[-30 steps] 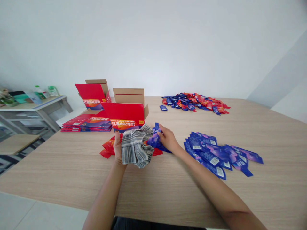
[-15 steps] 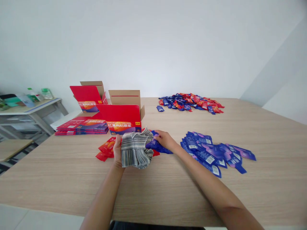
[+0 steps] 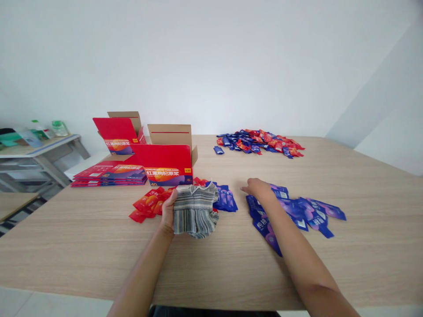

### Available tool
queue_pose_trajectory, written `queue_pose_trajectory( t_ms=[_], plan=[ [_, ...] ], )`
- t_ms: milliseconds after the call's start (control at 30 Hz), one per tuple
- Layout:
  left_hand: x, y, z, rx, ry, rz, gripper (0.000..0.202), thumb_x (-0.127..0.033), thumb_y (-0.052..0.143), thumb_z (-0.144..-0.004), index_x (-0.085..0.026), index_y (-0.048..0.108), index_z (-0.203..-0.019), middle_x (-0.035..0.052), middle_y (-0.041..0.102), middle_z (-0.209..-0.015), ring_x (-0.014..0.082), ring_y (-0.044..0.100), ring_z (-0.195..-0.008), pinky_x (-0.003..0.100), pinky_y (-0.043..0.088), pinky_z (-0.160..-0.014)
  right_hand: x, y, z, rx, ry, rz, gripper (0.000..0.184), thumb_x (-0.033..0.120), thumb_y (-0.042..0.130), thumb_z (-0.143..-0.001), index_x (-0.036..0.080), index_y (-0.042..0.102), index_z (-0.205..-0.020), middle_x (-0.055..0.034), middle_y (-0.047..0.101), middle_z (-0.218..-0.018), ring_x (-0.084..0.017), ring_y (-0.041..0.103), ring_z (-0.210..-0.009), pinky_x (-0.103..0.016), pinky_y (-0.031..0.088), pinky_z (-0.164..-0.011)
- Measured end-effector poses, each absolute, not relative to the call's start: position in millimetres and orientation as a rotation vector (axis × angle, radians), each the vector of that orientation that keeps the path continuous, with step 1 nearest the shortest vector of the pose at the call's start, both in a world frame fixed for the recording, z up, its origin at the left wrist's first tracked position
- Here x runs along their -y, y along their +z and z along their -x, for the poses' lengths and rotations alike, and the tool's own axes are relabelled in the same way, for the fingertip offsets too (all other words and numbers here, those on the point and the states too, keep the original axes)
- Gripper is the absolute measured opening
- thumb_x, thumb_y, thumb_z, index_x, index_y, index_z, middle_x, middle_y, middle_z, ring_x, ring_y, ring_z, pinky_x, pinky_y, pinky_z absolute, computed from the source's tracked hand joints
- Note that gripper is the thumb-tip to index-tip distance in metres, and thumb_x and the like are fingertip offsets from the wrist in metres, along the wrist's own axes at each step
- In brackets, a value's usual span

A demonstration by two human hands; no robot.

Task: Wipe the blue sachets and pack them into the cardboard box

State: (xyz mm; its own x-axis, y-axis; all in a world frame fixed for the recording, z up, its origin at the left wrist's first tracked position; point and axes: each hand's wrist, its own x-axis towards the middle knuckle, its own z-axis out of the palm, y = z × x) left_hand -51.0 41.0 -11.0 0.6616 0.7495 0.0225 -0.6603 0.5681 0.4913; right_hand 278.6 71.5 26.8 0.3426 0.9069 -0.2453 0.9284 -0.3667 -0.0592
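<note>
— Right hand [image 3: 259, 189] has moved since the earlier frame: from the blue sachets [image 3: 228, 199] behind the striped cloth [image 3: 194, 211] out to the blue pile [image 3: 292, 209] on the person's right.

— Condition of that hand?

— Fingers bent, tips toward the left, held at the pile's left edge. Cannot tell whether anything is pinched.

— Left hand [image 3: 168, 209]?

— Closed on the striped cloth, thumb along its left edge; the other fingers are hidden behind it. Cloth remains in the left hand, near the middle of the table [image 3: 211, 273], and partly covers the blue sachets.

— Surrounding items?

— Red sachets [image 3: 148, 203] lie overlapping to the left of the cloth. Beyond them stands a red box [image 3: 165, 160], brown rear flap raised. Second box [image 3: 115, 132] stands farther back on the left, also with flaps up. Flattened cartons [image 3: 107, 174] are stacked near both. Mixed heap [image 3: 261, 141], red and blue packets, lies toward the far side, by the wall [image 3: 211, 66].
</note>
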Motion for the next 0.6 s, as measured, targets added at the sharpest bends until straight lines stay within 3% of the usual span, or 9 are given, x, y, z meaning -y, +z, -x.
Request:
queue_pose_trajectory(
  t_ms=[133,333,600],
  plan=[
    [-39,-13,49,-0.213,0.854,-0.438,0.054,-0.055,0.055,-0.094,-0.009,0.075,-0.115,0.0174,0.077,-0.113,0.0383,0.068,-0.118,0.059,0.038,-0.115,-72,13,-299,-1.505,-0.381,-2.474,0.038,0.039,0.066,-0.098,0.018,0.06,-0.13,-0.0098,0.062,-0.131,-0.025,0.065,-0.111,-0.048,0.057,-0.093],
    [-37,-9,47,-0.17,0.825,-0.429,0.068,-0.065,0.046,-0.095,-0.007,0.073,-0.117,0.0201,0.075,-0.115,0.0393,0.066,-0.121,0.06,0.037,-0.115,-80,0,-305,-1.56,-0.385,-2.446,0.038,0.038,0.065,-0.098,0.018,0.06,-0.131,-0.0099,0.062,-0.131,-0.025,0.065,-0.11,-0.047,0.057,-0.092],
    [-36,-10,43,-0.137,0.79,-0.395,0.077,-0.072,0.039,-0.093,-0.009,0.07,-0.124,0.0201,0.072,-0.124,0.0408,0.063,-0.125,0.06,0.038,-0.114,-70,29,-324,-1.733,-0.293,-2.632,0.036,0.039,0.066,-0.098,0.018,0.062,-0.127,-0.0109,0.063,-0.13,-0.024,0.065,-0.109,-0.044,0.057,-0.092]
  ],
)
